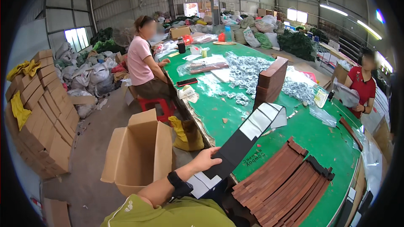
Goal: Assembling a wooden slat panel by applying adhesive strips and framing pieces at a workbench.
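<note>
My left hand (204,160), with a black band on its wrist, is closed on the edge of a long black-and-white strip (237,147). The thumb lies over the strip's dark part, and some fingers are hidden. The strip slants up over the table's near edge, and its far end folds over beside an upright stack of brown bars (271,82). Right of the strip, rows of reddish-brown slats (269,166) lie side by side on the green table (336,166). My right hand is out of view.
An open cardboard box (136,155) stands left of the table near a yellow sack (185,134). Small metal rings (248,69) are heaped farther back. One person in pink (141,54) sits on a red stool; another in red (362,84) holds clear plastic at the right.
</note>
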A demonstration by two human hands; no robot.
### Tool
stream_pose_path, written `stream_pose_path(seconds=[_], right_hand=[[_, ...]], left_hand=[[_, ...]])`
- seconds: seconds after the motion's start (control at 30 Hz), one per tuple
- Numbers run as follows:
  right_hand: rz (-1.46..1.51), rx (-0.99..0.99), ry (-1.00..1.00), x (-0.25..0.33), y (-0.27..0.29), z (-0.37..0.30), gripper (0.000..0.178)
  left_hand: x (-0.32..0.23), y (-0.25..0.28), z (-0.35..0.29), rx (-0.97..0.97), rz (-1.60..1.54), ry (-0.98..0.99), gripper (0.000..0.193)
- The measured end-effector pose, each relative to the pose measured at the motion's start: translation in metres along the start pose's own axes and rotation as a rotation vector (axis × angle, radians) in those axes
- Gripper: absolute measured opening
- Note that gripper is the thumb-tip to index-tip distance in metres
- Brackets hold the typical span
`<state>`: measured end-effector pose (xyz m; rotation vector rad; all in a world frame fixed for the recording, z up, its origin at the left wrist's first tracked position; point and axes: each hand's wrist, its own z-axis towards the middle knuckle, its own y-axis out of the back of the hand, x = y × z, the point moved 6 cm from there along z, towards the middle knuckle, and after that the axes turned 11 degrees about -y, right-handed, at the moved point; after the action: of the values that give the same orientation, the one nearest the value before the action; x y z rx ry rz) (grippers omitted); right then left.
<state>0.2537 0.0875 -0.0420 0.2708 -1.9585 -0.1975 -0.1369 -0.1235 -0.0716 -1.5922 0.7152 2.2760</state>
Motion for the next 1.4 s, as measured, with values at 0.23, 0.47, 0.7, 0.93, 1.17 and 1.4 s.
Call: stream_pose_path(seconds=[0.23, 0.47, 0.7, 0.93, 1.17, 1.4], right_hand=[[0.258, 0.026, -0.222, -0.022, -0.011, -0.008, 0.044], [0.01, -0.415, 0.036, 0.039, 0.021, 0.004, 0.044], [0.207, -0.62, 0.144, 0.086, 0.052, 0.037, 0.069], [0.461, -0.645, 0.113, 0.135, 0.044, 0.084, 0.077], [0.376, -0.714, 0.402, 0.144, 0.045, 0.14, 0.063], [0.087, -0.672, 0.257, 0.184, 0.033, 0.217, 0.065]], left_hand=[[-0.122, -0.021, 0.003, 0.172, -0.031, -0.129, 0.036], [-0.151, -0.064, -0.021, 0.565, 0.488, -0.474, 0.034], [-0.149, -0.078, -0.047, 0.788, 0.242, -0.475, 0.029], [-0.136, -0.055, -0.049, 0.982, -0.132, -0.309, 0.031], [-0.1, -0.02, -0.02, 1.016, -0.73, 0.021, 0.095], [-0.073, -0.023, 0.066, 0.458, -0.736, 0.225, 0.028]])
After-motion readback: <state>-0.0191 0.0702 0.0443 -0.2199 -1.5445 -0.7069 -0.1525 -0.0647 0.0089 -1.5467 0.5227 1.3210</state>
